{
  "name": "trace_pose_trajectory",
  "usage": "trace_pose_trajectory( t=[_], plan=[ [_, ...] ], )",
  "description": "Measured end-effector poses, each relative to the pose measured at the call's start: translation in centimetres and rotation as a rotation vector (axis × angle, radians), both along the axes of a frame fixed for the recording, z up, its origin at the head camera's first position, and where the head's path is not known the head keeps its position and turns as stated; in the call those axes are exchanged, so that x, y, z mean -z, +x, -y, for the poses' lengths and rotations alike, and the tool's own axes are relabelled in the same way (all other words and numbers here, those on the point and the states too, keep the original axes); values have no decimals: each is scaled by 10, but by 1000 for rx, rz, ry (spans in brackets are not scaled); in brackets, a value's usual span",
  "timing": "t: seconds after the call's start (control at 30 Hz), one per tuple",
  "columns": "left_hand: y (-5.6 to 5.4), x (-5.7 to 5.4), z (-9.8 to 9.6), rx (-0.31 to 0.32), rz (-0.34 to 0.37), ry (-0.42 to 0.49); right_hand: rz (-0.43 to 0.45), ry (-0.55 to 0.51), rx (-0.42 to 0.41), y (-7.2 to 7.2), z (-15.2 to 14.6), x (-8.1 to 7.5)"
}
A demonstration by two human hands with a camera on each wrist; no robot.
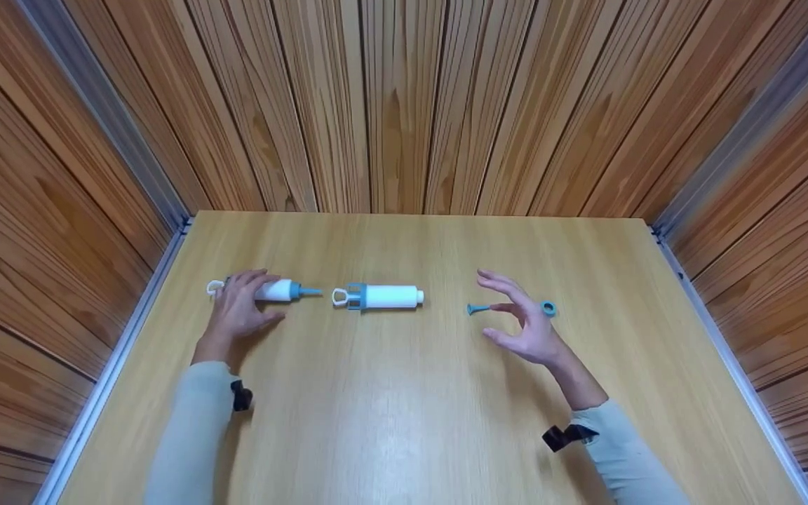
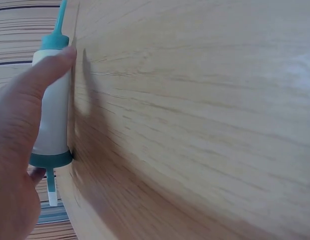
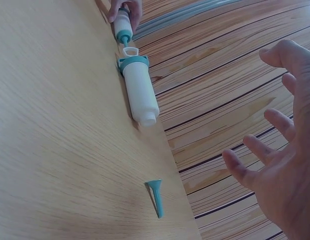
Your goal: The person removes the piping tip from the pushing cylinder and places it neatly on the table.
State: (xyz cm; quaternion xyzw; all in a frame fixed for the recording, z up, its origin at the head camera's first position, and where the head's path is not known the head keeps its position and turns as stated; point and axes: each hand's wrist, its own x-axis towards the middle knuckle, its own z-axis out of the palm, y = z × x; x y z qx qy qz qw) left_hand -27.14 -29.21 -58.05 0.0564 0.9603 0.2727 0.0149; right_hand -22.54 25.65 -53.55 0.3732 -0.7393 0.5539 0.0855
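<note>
At the left of the table lies a white icing syringe (image 1: 278,290) with a teal nozzle and a pull ring. My left hand (image 1: 237,305) is spread over its rear part, fingers on the far side. The thumb (image 2: 49,70) stretches along the near side, and the head view shows a gap between it and the barrel. My right hand (image 1: 527,330) hovers over the table's right part, fingers spread and holding nothing. Below its fingers lies a small teal nozzle (image 3: 156,196) with a flared end. A teal ring (image 1: 548,308) lies just beyond the hand.
A second white syringe (image 1: 391,297), with a teal collar, a white pull ring and a bare tip, lies mid-table between the hands. Wood-panelled walls (image 1: 404,105) enclose the table (image 1: 390,421) at the back and both sides.
</note>
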Motion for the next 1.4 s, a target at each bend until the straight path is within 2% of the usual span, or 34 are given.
trace_pose_trajectory(
  t=[0.3, 0.47, 0.67, 0.93, 1.27, 1.4],
  plan=[
    [0, 0, 2, -53, -58, 78, -13, -6, -7, -2, -1, 3],
    [2, 0, 2, -75, -50, 83, 0, 0, 3, -2, -2, 3],
    [3, 0, 1, -78, -63, 64, 19, 11, 30, -1, -1, 2],
    [3, 0, -2, -82, -88, 45, 24, 2, 27, -1, 2, 1],
    [4, -5, -2, -71, -76, 80, 40, -26, 51, -4, 3, 1],
    [6, -5, -2, -76, -98, 83, 23, -57, 46, -7, 4, 5]
  ],
)
